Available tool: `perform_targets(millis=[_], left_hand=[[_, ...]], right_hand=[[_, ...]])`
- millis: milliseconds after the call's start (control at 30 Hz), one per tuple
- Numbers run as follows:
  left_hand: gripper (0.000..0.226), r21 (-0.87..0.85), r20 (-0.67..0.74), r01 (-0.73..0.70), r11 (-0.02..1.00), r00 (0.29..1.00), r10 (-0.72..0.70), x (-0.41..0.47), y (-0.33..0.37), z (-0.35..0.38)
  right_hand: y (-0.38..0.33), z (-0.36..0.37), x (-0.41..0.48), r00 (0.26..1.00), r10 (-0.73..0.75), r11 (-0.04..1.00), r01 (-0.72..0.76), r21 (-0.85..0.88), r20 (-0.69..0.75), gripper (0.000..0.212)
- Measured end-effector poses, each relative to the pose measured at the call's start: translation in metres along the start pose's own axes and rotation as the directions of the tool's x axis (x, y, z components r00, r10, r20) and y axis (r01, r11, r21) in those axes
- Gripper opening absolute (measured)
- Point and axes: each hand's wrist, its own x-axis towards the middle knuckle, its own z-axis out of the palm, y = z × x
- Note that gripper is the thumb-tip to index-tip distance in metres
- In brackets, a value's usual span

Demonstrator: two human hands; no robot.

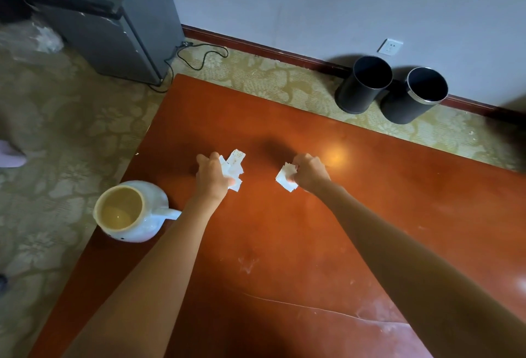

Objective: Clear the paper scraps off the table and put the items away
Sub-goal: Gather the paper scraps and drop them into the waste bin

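Both my hands are stretched out over the middle of a red-brown table (284, 229). My left hand (212, 175) is closed around a bunch of white paper scraps (235, 165) that stick out to its right. My right hand (308, 171) pinches another small wad of white paper scraps (285, 176) at its left side. A white ceramic mug (133, 212) with a yellow inside stands at the table's left edge, its handle pointing right, close to my left forearm.
Two black waste bins (364, 84) (414, 95) stand side by side on the patterned carpet by the wall beyond the table's far edge. A grey cabinet (113, 24) with a black cable stands at the far left. A wall socket (390, 45) sits above the bins.
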Motion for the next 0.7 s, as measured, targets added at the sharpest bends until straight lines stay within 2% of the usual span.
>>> perform_targets(millis=[167,333,400,500,567,700], left_hand=[[0.055,0.095,0.045,-0.081,0.992,0.996,0.077,-0.001,0.008,0.007],[0.055,0.142,0.109,-0.186,0.972,0.979,0.171,-0.008,0.009,0.014],[0.053,0.143,0.102,-0.186,0.972,0.98,0.173,-0.009,0.006,0.014],[0.048,0.173,0.058,-0.155,0.973,0.987,0.147,-0.008,0.0,0.008],[0.046,0.184,0.013,-0.118,0.976,0.993,0.118,-0.005,-0.003,0.003],[0.031,0.199,-0.054,-0.08,0.977,0.994,0.092,0.003,-0.004,-0.006]], right_hand=[[-0.011,0.001,-0.006,0.984,-0.169,0.983,0.172,-0.062,0.046,0.015],[-0.025,0.001,-0.014,0.889,-0.444,0.855,0.457,-0.244,0.108,0.006],[-0.035,0.001,-0.012,0.851,-0.505,0.801,0.524,-0.289,0.143,0.015],[-0.054,0.0,-0.003,0.796,-0.578,0.713,0.6,-0.364,0.179,0.007],[-0.065,0.003,0.004,0.755,-0.627,0.641,0.641,-0.422,0.195,0.011],[-0.073,0.013,0.012,0.747,-0.635,0.605,0.641,-0.473,0.199,0.019]])
